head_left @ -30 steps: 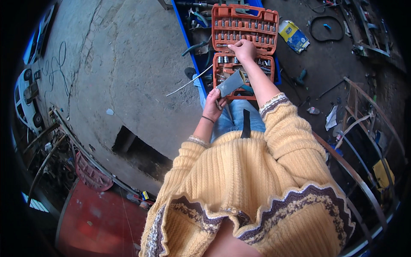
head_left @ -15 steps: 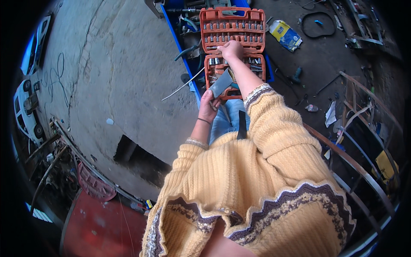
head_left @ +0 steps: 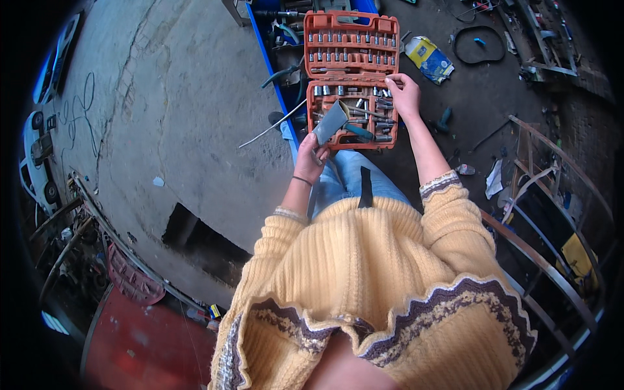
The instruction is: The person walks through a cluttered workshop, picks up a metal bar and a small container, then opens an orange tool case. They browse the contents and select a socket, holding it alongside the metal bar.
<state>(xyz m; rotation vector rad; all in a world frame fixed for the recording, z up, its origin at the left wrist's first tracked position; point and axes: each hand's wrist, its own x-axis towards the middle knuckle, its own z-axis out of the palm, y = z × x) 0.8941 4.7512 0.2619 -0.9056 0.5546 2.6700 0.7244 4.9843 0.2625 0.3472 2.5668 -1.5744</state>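
An orange socket set case (head_left: 354,79) lies unfolded, its lid on the far side. Rows of silver sockets (head_left: 328,56) fill the lid, and more sockets and a teal-handled ratchet (head_left: 357,131) lie in the near half. My left hand (head_left: 311,160) is closed around a flat grey piece (head_left: 330,123), brownish at its upper end, held over the near half's left part. At the case's right edge, by the hinge, is my right hand (head_left: 405,97). Its thumb and fingertips are together there; whether they pinch the rim or something small is not visible.
The case rests on a blue tray (head_left: 272,62) with pliers and other tools. Right of it lie a yellow-and-blue packet (head_left: 429,58), a black belt loop (head_left: 480,44) and a teal-handled tool (head_left: 444,121). Rusty metal frames (head_left: 552,260) stand at the right; a dark floor opening (head_left: 201,237) is at the left.
My right hand has moved right, from the middle of the hinge to the case's right edge, uncovering the near half. My left hand has shifted slightly left and nearer with the grey piece.
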